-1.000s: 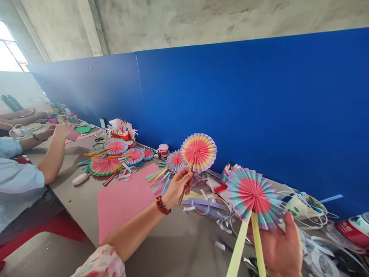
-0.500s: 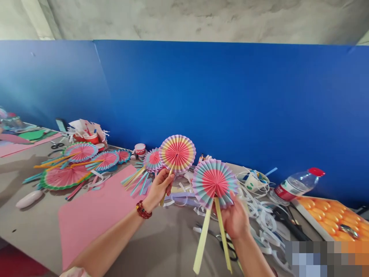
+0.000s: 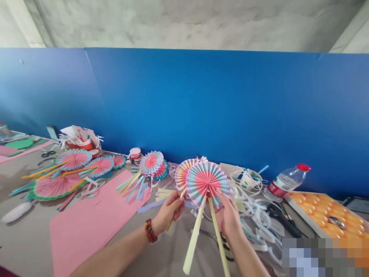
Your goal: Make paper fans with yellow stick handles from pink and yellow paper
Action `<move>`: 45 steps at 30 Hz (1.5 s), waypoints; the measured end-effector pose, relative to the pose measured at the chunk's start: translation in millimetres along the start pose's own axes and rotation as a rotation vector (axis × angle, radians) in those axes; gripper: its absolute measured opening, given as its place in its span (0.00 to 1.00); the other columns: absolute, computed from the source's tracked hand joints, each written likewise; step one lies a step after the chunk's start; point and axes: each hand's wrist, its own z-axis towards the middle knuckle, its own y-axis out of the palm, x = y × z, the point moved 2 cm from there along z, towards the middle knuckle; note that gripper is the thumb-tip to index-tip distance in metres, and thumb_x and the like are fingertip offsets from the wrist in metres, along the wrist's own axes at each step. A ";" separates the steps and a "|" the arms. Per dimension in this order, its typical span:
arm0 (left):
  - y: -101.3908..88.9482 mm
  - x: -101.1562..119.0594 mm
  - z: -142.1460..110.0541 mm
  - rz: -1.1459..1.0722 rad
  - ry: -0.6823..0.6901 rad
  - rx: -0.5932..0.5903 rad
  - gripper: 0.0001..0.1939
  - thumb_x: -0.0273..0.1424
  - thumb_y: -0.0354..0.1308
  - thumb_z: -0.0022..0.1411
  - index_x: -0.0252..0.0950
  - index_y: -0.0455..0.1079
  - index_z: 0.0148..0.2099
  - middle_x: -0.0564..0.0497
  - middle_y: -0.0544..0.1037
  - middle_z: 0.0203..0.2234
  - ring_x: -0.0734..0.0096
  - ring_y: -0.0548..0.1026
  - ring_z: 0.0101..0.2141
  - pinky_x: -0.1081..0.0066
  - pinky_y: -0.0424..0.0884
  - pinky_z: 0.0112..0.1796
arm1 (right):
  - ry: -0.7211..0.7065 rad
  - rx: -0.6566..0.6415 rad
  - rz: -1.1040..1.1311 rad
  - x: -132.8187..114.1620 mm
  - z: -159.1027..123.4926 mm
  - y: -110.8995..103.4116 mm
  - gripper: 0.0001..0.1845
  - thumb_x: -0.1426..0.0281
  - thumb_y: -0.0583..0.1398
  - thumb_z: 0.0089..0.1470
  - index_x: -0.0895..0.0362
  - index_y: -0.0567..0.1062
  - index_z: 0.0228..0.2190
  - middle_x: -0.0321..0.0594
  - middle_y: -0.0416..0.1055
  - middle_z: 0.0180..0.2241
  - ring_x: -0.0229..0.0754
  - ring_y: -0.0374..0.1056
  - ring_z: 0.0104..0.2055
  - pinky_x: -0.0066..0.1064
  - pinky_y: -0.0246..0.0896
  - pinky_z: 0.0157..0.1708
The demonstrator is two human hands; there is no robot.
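Observation:
My left hand (image 3: pixel 170 211) is closed around the handle of a paper fan with a yellow band (image 3: pixel 182 173). That fan is partly hidden behind a second pleated paper fan (image 3: pixel 208 182), pink in the middle with blue and lilac outside. My right hand (image 3: pixel 227 213) grips this second fan at its lower right, thumb on the pleats. Its two pale yellow handle strips (image 3: pixel 193 238) hang down, spread apart. Below my hands, scissors (image 3: pixel 227 246) lie on the table, partly covered by a strip and my wrist.
Finished-looking fans (image 3: pixel 59 184) lie at the left beside pink paper sheets (image 3: pixel 89 227). White paper scraps (image 3: pixel 263 227) are heaped at the right, near a red-capped bottle (image 3: pixel 285 182) and an orange patterned board (image 3: pixel 325 215). A blue partition (image 3: pixel 201 104) stands behind the table.
The yellow-banded fan in my left hand has come down and right, now behind the other fan. My right hand still holds its fan. The view has shifted slightly.

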 end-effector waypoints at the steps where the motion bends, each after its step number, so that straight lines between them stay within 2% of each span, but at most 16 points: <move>1: 1.0 -2.8 -1.0 -0.018 -0.017 -0.012 0.22 0.49 0.64 0.57 0.38 0.61 0.37 0.61 0.65 0.20 0.87 0.51 0.13 0.81 0.48 0.14 | 0.013 0.000 0.011 2.1 -0.6 -0.2 0.19 0.63 0.75 0.35 0.56 0.80 0.31 0.39 0.80 0.33 0.46 0.76 0.34 0.29 0.72 0.26; 7: 7.0 -20.6 -6.4 -0.100 -0.069 -0.087 0.23 0.53 0.59 0.60 0.37 0.63 0.39 0.60 0.64 0.21 0.86 0.51 0.13 0.79 0.45 0.14 | -0.022 0.065 -0.157 13.5 -5.5 -0.5 0.24 0.60 0.75 0.34 0.55 0.78 0.34 0.32 0.77 0.29 0.33 0.67 0.23 0.20 0.58 0.17; 10: 9.6 -21.3 -9.4 -0.107 -0.051 -0.136 0.26 0.52 0.65 0.55 0.37 0.63 0.39 0.61 0.62 0.21 0.86 0.52 0.14 0.80 0.48 0.14 | -0.103 0.030 -0.254 17.0 -6.3 -0.2 0.23 0.61 0.75 0.36 0.55 0.77 0.35 0.34 0.77 0.29 0.37 0.70 0.28 0.22 0.60 0.19; 13: 13.4 -18.6 -12.7 -0.088 -0.003 -0.154 0.26 0.45 0.72 0.50 0.37 0.64 0.43 0.59 0.66 0.26 0.86 0.58 0.18 0.82 0.55 0.17 | -0.178 0.025 -0.327 19.5 -7.5 -0.5 0.22 0.60 0.73 0.38 0.56 0.77 0.35 0.36 0.77 0.29 0.42 0.72 0.32 0.25 0.64 0.23; 16: 17.6 -18.9 -14.7 -0.033 0.055 -0.169 0.28 0.41 0.73 0.50 0.38 0.64 0.46 0.58 0.66 0.29 0.85 0.60 0.21 0.83 0.58 0.19 | -0.185 0.026 -0.345 24.2 -9.4 0.3 0.23 0.58 0.72 0.42 0.56 0.77 0.37 0.39 0.78 0.32 0.46 0.74 0.34 0.29 0.68 0.27; 19: 18.7 -22.8 -14.1 -0.033 0.046 -0.157 0.27 0.42 0.72 0.52 0.39 0.63 0.48 0.60 0.64 0.26 0.86 0.58 0.18 0.82 0.58 0.18 | -0.169 -0.024 -0.315 30.8 -10.2 1.3 0.27 0.57 0.70 0.45 0.56 0.75 0.44 0.42 0.79 0.39 0.48 0.75 0.39 0.33 0.71 0.35; 23: 16.7 -24.3 -12.1 -0.103 -0.024 -0.143 0.26 0.41 0.70 0.53 0.39 0.63 0.48 0.63 0.61 0.21 0.86 0.53 0.14 0.81 0.55 0.16 | -0.194 -0.080 -0.369 32.6 -10.3 0.8 0.29 0.57 0.69 0.48 0.56 0.73 0.49 0.44 0.77 0.43 0.50 0.74 0.46 0.39 0.69 0.46; 29: 15.7 -16.8 -12.0 -0.154 -0.035 -0.174 0.20 0.38 0.70 0.54 0.38 0.63 0.41 0.62 0.62 0.17 0.85 0.56 0.13 0.79 0.51 0.16 | -0.357 -0.178 -0.582 6.7 -17.1 9.8 0.33 0.57 0.67 0.50 0.54 0.67 0.55 0.48 0.73 0.50 0.53 0.72 0.50 0.42 0.69 0.49; 34: 16.5 -13.5 -11.9 -0.178 -0.041 -0.171 0.21 0.38 0.70 0.52 0.37 0.64 0.42 0.63 0.62 0.17 0.84 0.55 0.14 0.79 0.51 0.15 | -0.464 -0.255 -0.801 -5.4 -16.9 6.1 0.42 0.54 0.63 0.54 0.55 0.57 0.64 0.52 0.71 0.53 0.54 0.72 0.50 0.40 0.73 0.43; 37: 15.5 -12.4 -11.3 -0.191 -0.033 -0.164 0.23 0.39 0.71 0.51 0.37 0.64 0.42 0.63 0.61 0.18 0.84 0.54 0.15 0.79 0.52 0.15 | -0.578 -0.183 -1.032 -8.8 -14.0 -2.3 0.45 0.51 0.61 0.55 0.54 0.53 0.66 0.53 0.71 0.52 0.54 0.74 0.47 0.38 0.73 0.36; 39: 13.9 -11.7 -10.5 -0.198 -0.026 -0.164 0.24 0.40 0.72 0.49 0.38 0.63 0.41 0.63 0.60 0.18 0.83 0.54 0.15 0.79 0.52 0.15 | -0.707 -0.156 -1.173 -13.9 -13.3 -3.7 0.40 0.49 0.59 0.56 0.54 0.59 0.64 0.52 0.74 0.48 0.54 0.75 0.43 0.38 0.72 0.34; 42: 11.1 -10.1 -9.8 -0.194 -0.014 -0.157 0.24 0.43 0.72 0.48 0.37 0.62 0.36 0.62 0.60 0.16 0.83 0.54 0.14 0.78 0.52 0.16 | -0.949 -0.242 -1.236 -23.8 -15.6 1.9 0.25 0.51 0.57 0.59 0.52 0.72 0.52 0.47 0.76 0.44 0.54 0.73 0.44 0.43 0.69 0.42; 45: 9.8 -5.5 -10.0 -0.181 -0.014 -0.159 0.25 0.46 0.70 0.50 0.38 0.58 0.30 0.62 0.57 0.15 0.84 0.53 0.14 0.77 0.51 0.16 | -1.045 -0.298 -1.207 -29.6 -18.8 8.4 0.18 0.55 0.57 0.61 0.52 0.74 0.46 0.48 0.75 0.44 0.56 0.70 0.47 0.47 0.65 0.49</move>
